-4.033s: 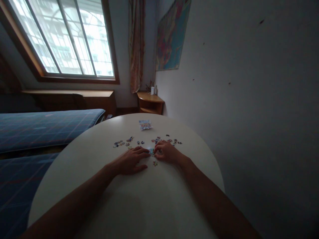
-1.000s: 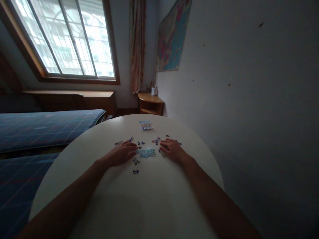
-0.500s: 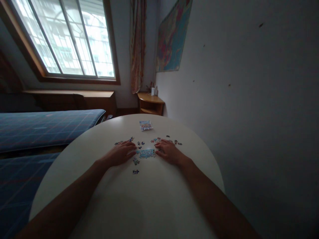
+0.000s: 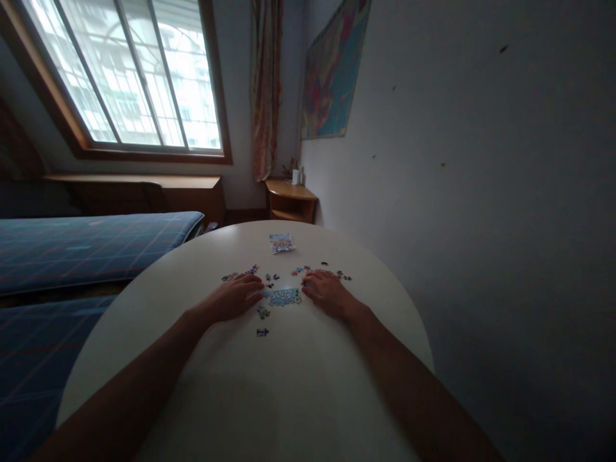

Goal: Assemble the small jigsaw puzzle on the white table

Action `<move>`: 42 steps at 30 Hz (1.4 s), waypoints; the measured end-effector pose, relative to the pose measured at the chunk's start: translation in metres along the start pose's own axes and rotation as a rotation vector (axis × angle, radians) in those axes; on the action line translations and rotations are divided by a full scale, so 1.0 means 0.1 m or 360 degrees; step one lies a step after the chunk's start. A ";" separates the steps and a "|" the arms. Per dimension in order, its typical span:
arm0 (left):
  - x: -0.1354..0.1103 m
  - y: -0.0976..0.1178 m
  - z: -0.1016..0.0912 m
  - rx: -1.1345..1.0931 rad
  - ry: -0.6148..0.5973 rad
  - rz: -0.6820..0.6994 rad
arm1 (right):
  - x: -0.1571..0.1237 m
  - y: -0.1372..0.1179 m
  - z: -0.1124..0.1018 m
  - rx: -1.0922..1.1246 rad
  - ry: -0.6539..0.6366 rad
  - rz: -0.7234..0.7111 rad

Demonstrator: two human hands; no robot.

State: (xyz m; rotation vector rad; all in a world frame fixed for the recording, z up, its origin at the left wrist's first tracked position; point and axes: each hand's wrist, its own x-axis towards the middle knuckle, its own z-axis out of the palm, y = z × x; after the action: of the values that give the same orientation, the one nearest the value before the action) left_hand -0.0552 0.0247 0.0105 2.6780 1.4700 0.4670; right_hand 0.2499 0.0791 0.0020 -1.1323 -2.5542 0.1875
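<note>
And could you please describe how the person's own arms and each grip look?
The left arm and right arm are bare where they show: no sleeves or watch. The left grip and right grip are gloveless; I see no rings.

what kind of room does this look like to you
Probably a room in someone's home, perhaps a bedroom. On the left is what looks like a blue plaid mattress, a patterned curtain hangs beside the wood-framed window, and a colorful map-like poster is on the wall.
</note>
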 end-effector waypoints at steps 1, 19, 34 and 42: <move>0.00 0.00 0.00 -0.0002 0.0000 -0.0001 | 0.01 0.00 -0.02 -0.0008 0.0021 -0.0017; -0.01 -0.01 0.01 0.0001 -0.0016 0.0009 | 0.00 0.10 0.00 0.0097 0.0159 0.0049; -0.01 -0.02 -0.01 -0.0049 -0.0018 0.0019 | -0.03 0.15 -0.03 0.0150 0.0200 0.0182; -0.02 -0.02 0.00 -0.0079 -0.0004 0.0025 | -0.03 0.21 -0.04 0.0171 0.0232 0.0233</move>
State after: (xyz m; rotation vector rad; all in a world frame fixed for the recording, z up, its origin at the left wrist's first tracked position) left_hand -0.0575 0.0240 0.0103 2.6528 1.4186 0.4941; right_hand 0.2677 0.0906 -0.0003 -1.2440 -2.3077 0.2647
